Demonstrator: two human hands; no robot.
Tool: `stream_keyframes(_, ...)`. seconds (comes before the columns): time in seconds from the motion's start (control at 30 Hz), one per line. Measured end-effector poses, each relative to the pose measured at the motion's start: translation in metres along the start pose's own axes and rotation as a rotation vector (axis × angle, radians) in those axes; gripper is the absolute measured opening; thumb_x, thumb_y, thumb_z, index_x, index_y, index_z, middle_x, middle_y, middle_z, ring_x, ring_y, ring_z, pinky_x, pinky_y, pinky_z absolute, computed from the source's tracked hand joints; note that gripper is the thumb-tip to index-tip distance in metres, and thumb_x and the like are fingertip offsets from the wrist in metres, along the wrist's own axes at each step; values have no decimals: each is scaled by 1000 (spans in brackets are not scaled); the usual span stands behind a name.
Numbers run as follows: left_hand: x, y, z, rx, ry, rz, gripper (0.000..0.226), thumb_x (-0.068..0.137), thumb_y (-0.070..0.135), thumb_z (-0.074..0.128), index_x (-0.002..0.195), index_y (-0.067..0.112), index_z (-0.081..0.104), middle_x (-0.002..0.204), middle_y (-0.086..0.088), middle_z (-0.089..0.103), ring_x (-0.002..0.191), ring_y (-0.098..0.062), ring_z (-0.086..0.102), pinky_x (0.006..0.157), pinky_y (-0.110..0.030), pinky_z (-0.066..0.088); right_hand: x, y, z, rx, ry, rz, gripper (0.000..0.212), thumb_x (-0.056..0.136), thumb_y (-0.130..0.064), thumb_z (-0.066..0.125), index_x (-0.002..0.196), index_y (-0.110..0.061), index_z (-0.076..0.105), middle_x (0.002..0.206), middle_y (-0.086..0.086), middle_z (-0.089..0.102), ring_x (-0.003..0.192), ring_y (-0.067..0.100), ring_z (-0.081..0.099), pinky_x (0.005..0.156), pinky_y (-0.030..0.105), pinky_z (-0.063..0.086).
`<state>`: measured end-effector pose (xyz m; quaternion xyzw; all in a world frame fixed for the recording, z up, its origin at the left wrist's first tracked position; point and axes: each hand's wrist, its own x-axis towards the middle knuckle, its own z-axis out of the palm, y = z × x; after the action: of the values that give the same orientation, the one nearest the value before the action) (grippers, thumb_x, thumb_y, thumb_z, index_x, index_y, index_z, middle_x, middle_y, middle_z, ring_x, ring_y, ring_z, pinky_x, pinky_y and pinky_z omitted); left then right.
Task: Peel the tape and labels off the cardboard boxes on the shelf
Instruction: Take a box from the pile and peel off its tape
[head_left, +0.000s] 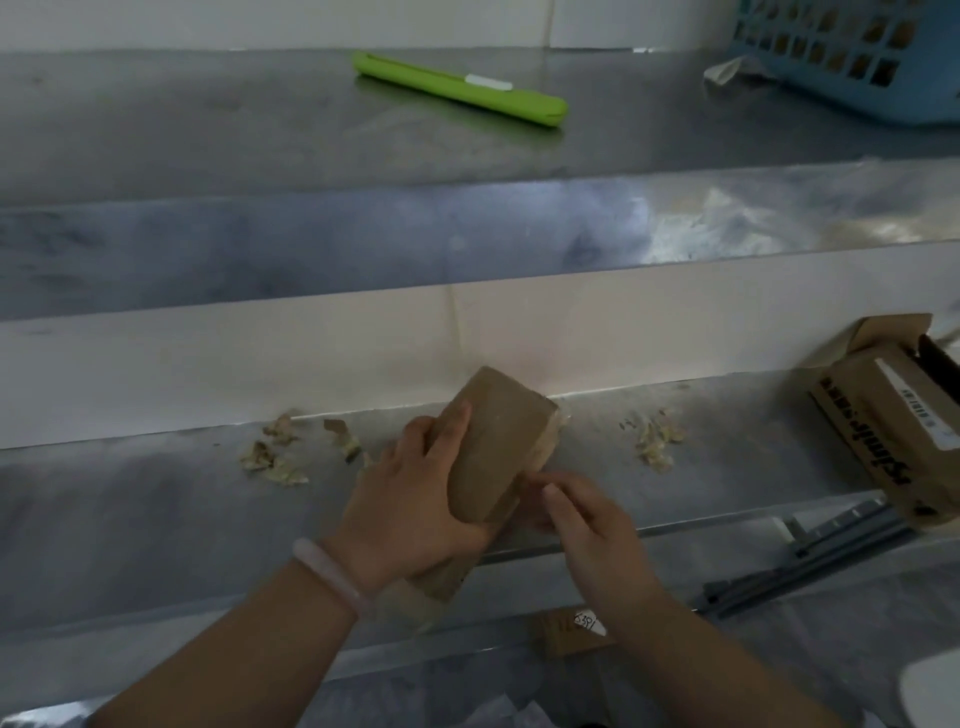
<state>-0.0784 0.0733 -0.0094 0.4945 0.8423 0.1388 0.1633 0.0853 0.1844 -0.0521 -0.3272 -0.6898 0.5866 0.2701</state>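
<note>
Cardboard box (491, 447), head view: held tilted over the front of the lower shelf (156, 493), left hand (410, 499) wrapped round its side. Right hand (587, 514) pinches what looks like the tape (545, 441) along the box's right edge, though it's blurry there. Peeled scraps (275, 457) lie on the shelf. A second box (883, 431) sits far right, label still on. Risks: a fast or steep pull snaps the tape short or rips the cardboard's top layer, and a one-hand hold could let the box twist or drop.
</note>
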Motion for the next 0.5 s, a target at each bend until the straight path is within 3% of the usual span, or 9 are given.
stream_keyframes(0.07, 2, -6, -5, 103, -57, 133, 117, 59, 73, 57, 145, 45, -17, 149, 8, 4, 136, -23, 21, 112, -41, 25, 9, -3, -12, 0, 146, 20, 18, 96, -20, 57, 109, -30, 62, 108, -7, 67, 100, 12, 65, 93, 39, 53)
stream_keyframes(0.17, 13, -12, -6, 226, -85, 252, 113, 65, 64, 64, 146, 47, -12, 153, 6, 0, 140, -21, 11, 115, -41, 17, 19, -7, -29, -127, 63, 77, 30, 99, -25, 52, 128, -33, 55, 121, -14, 58, 110, 3, 57, 94, 18, 44)
stream_keyframes(0.23, 23, -15, -1, 276, -118, 274, 110, 65, 62, 62, 146, 48, -10, 156, 3, -1, 142, -21, 8, 116, -41, 12, 18, -4, -34, -269, -33, 95, 25, 100, -25, 49, 119, -37, 60, 109, -22, 62, 102, -6, 57, 84, 6, 39)
stream_keyframes(0.33, 29, -19, 15, 364, -125, 275, 105, 61, 64, 51, 145, 52, -10, 158, 0, -1, 143, -24, 7, 118, -44, 5, 9, 10, -34, -296, -47, 177, 25, 98, -25, 54, 115, -43, 62, 97, -24, 64, 92, -7, 59, 75, 3, 42)
stream_keyframes(0.37, 29, -22, 21, 367, -114, 268, 103, 60, 67, 46, 144, 53, -11, 159, -1, 0, 144, -24, 7, 118, -45, 4, 6, 18, -33, -284, -17, 220, 24, 97, -25, 56, 115, -40, 64, 97, -20, 66, 91, -5, 61, 75, 4, 44)
stream_keyframes(0.47, 32, -28, 34, 335, -69, 243, 96, 61, 82, 36, 141, 56, -10, 160, 0, 6, 144, -25, 13, 117, -45, 6, 1, 31, -32, -329, 96, 299, 22, 92, -31, 63, 111, -27, 72, 99, -11, 70, 92, 5, 64, 87, 25, 52)
stream_keyframes(0.5, 33, -29, 35, 324, -53, 238, 95, 61, 90, 29, 142, 55, -6, 160, 1, 8, 144, -25, 16, 117, -45, 8, 1, 32, -32, -345, 117, 305, 22, 91, -33, 65, 109, -26, 73, 99, -11, 71, 92, 5, 64, 87, 25, 52)
